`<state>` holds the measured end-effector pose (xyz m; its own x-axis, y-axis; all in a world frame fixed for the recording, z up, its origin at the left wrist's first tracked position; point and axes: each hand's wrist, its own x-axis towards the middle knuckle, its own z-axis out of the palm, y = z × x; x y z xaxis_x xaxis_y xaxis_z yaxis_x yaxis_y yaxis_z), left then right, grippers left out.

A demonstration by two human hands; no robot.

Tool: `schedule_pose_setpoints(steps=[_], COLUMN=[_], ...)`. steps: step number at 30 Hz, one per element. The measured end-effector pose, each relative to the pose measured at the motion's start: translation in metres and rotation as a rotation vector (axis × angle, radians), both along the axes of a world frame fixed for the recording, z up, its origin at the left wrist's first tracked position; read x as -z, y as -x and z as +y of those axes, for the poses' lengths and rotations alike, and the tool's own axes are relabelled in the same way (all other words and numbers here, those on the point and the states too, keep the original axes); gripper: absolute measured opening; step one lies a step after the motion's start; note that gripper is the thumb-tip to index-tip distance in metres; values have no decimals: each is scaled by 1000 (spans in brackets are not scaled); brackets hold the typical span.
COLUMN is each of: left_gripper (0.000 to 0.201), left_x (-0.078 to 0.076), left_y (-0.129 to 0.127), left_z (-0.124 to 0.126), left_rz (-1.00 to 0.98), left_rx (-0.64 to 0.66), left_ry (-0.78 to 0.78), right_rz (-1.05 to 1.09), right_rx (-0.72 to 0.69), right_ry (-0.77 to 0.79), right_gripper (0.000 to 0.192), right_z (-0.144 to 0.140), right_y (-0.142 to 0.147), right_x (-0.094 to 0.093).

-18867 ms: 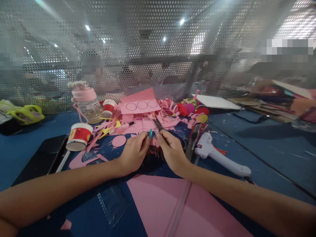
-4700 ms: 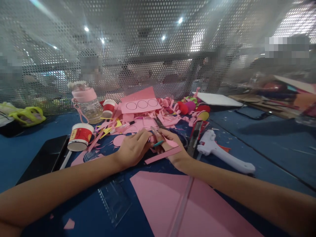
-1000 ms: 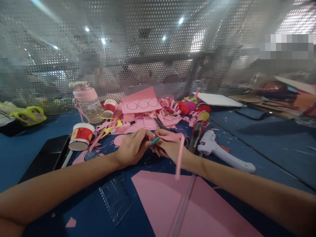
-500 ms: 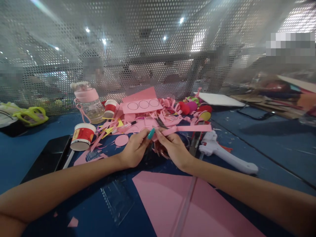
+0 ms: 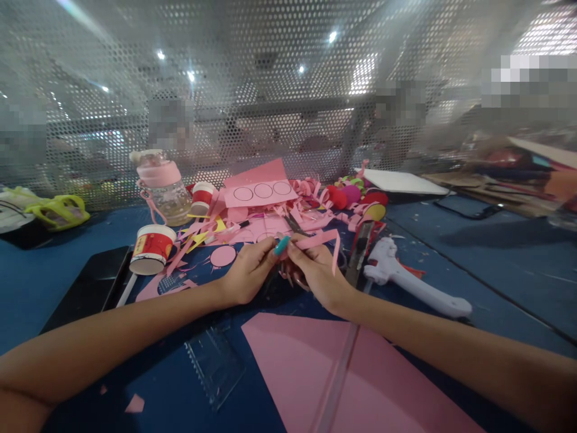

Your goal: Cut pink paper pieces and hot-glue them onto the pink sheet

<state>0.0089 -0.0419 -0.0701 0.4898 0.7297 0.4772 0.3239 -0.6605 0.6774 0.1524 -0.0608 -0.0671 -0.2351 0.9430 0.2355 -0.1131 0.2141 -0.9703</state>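
- Head view looks down on a blue table [image 5: 451, 264] strewn with craft bits, both bare forearms reaching in from the near edge
- Left hand [image 5: 247, 272] and right hand [image 5: 318, 270] meet fingertip to fingertip above the table, just in front of a heap of pink scraps [image 5: 265, 224]
- Both pinch a narrow pink paper strip [image 5: 321, 240]: the left thumb and forefinger close on its near end, the right fingers close on it just beside them
- From the pinch the strip runs to the right, then bends and hangs down past the right knuckles, clear of the table
- A teal-painted nail [image 5: 282, 245] on the left hand shows right at the pinch point
- Close right of the right hand lie a utility knife [image 5: 360, 248] and a white glue gun [image 5: 408, 280], side by side
- Near edge: a large pink sheet [image 5: 315, 373] with a clear ruler [image 5: 336, 379] lying across it, and a clear plastic piece [image 5: 215, 364] to its left
- Behind the scraps, a pink card with three drawn circles [image 5: 262, 191] leans up
- Left of the scraps stand a red and white paper cup [image 5: 152, 248], a second cup [image 5: 202, 197] and a pink-lidded bottle [image 5: 163, 186]
- A black tablet [image 5: 85, 287] lies flat at the left, well apart from the hands
- Perforated metal screen [image 5: 270, 90] closes off the far side of the table
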Motion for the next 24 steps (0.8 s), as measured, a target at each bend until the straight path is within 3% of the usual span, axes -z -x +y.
schedule_pose_setpoints(steps=[8, 19, 24], left_gripper=[33, 36, 34], left_x=[4, 4, 4], left_y=[0, 0, 1], left_z=[2, 2, 2], left_rz=[35, 54, 31], left_rx=[-46, -52, -24], left_ry=[22, -4, 23], right_rz=[-35, -96, -58], right_rx=[104, 135, 99], right_ry=[15, -214, -168], right_gripper=[39, 35, 33], right_z=[-2, 1, 1], right_y=[2, 0, 0], right_x=[-8, -6, -6])
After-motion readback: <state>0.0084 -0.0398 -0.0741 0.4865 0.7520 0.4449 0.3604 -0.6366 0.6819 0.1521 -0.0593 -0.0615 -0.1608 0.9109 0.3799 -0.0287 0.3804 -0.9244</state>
